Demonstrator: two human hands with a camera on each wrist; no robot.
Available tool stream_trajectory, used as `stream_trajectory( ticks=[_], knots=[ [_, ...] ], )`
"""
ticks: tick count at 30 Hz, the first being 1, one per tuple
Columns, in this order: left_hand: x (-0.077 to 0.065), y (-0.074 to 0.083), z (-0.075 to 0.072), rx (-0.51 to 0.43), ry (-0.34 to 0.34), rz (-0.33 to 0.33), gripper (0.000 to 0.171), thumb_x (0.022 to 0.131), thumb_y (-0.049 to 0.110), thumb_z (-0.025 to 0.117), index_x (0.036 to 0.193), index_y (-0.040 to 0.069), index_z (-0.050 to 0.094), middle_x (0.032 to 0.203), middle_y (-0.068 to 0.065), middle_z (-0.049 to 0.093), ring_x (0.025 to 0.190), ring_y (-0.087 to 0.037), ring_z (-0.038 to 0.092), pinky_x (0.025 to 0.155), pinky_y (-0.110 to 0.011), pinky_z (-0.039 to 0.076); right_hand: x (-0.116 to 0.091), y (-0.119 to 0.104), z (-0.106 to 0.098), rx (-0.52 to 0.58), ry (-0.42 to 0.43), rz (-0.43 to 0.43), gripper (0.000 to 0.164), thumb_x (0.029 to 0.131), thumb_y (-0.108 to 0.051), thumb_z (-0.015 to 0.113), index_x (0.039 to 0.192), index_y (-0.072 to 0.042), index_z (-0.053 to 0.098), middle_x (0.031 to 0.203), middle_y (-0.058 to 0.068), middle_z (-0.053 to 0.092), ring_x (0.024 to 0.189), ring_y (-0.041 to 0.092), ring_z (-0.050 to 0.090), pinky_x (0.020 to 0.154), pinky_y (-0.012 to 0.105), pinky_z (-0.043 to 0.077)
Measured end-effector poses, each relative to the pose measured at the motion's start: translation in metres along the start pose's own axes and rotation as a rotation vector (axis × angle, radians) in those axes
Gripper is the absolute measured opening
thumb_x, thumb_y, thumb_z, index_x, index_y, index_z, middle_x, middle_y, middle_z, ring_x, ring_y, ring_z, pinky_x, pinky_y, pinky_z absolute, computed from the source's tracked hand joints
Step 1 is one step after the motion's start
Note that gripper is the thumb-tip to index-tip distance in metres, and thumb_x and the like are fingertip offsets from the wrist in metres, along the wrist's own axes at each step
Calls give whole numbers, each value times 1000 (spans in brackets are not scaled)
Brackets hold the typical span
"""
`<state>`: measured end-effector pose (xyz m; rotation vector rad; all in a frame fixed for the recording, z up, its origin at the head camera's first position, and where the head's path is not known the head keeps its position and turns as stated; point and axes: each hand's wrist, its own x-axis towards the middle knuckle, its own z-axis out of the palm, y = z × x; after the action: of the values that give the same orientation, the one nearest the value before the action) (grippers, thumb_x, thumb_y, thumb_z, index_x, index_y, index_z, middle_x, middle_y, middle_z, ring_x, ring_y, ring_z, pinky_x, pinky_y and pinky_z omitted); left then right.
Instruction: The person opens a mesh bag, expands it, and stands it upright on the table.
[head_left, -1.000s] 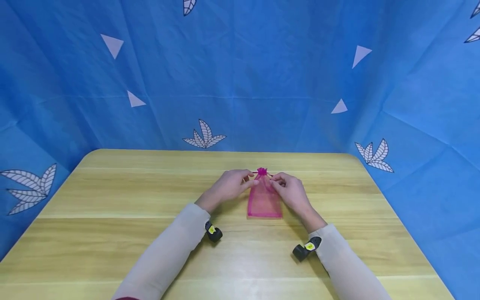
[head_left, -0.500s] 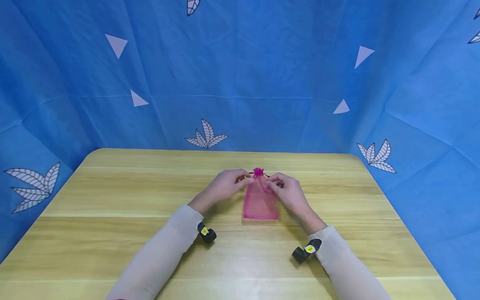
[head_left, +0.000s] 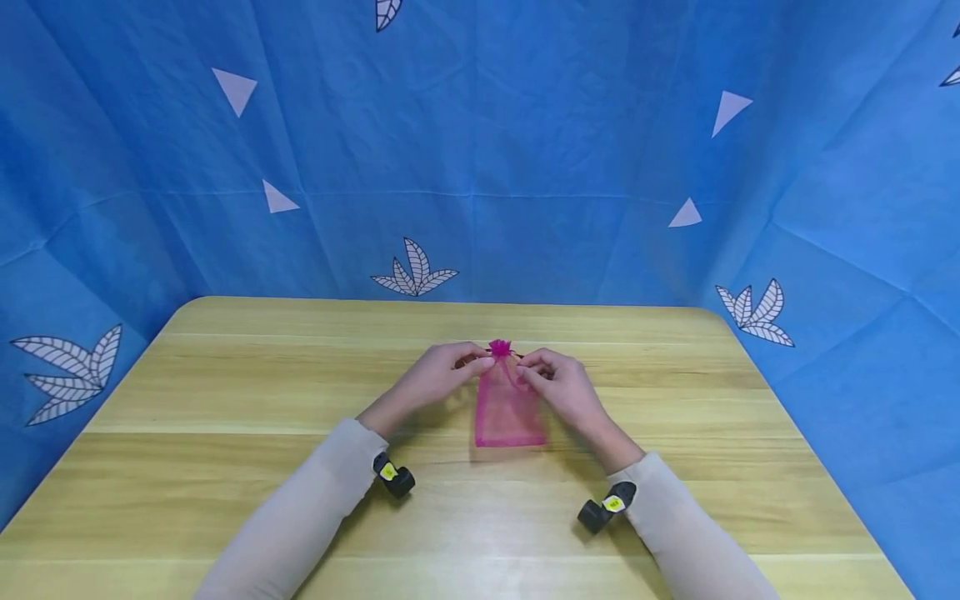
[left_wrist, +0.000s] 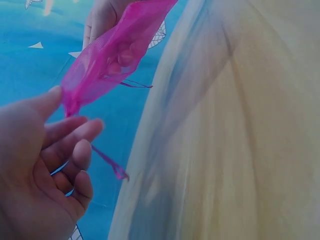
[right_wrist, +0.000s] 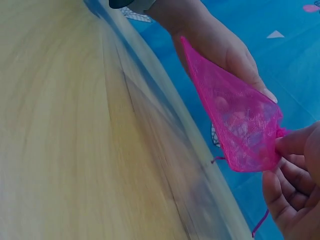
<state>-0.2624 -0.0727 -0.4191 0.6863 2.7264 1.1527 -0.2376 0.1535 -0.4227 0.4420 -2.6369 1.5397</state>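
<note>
A sheer magenta drawstring pouch [head_left: 510,414] hangs between both hands, its ruffled neck cinched at the top and its flat bottom edge toward the person. At the left of the neck, the left hand [head_left: 442,372] pinches the pouch between thumb and forefinger. From the right, the right hand [head_left: 558,385] pinches it just below the gathered neck. Through the thin mesh, fingers show in both wrist views, and no contents are visible. In the left wrist view a loose drawstring end [left_wrist: 117,170] dangles below the left fingers. Another cord end [right_wrist: 260,225] hangs by the right hand.
Both hands work over a light wood-grain table [head_left: 225,392], toward its far side. Behind it hangs a blue cloth backdrop [head_left: 562,125] printed with white leaves and triangles. Each wrist carries a small black camera [head_left: 395,479] at the cuff of a pale sleeve.
Both hands have shifted left and slightly toward the person, carrying the pouch with them. Their pinch at its neck looks the same throughout.
</note>
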Motion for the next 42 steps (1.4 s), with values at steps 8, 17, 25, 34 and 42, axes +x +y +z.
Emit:
stream_trajectory(
  ticks=[8, 17, 25, 34, 42],
  knots=[
    [-11, -9, -4, -112, -8, -19, 38, 99, 46, 53, 119, 17, 68, 98, 6, 64, 86, -16, 55, 78, -33, 48, -1, -4, 8, 49, -59, 14, 9, 95, -14, 65, 100, -7, 69, 82, 1, 70, 75, 16, 65, 64, 28, 50],
    [-21, -24, -4, -256, -36, -52, 36, 98, 46, 54, 116, 18, 68, 91, -6, 60, 78, -21, 53, 64, -33, 46, -2, -6, 19, 93, -95, 31, 12, 96, -18, 64, 102, -8, 69, 83, 1, 69, 76, 18, 62, 66, 30, 50],
    [-29, -33, -2, -346, -41, -79, 35, 97, 45, 57, 116, 17, 69, 78, -4, 52, 68, -20, 47, 57, -29, 40, -4, -7, 26, 144, -126, 67, 20, 97, -27, 63, 102, -8, 70, 82, 6, 69, 71, 22, 62, 66, 38, 53],
    [-39, -37, 2, -428, -67, -97, 27, 97, 37, 60, 112, 16, 68, 78, -4, 53, 68, -20, 49, 58, -28, 44, -7, -11, 35, 179, -138, 146, 20, 98, -21, 61, 104, -4, 70, 90, 10, 66, 73, 23, 57, 67, 38, 51],
    [-44, -42, 3, -488, -72, -112, 29, 96, 36, 64, 112, 12, 68, 75, -4, 53, 67, -19, 49, 59, -28, 45, -13, -28, 33, 292, -176, 155, 21, 99, -13, 58, 104, 5, 69, 88, 14, 64, 77, 22, 56, 68, 36, 51]
  ],
)
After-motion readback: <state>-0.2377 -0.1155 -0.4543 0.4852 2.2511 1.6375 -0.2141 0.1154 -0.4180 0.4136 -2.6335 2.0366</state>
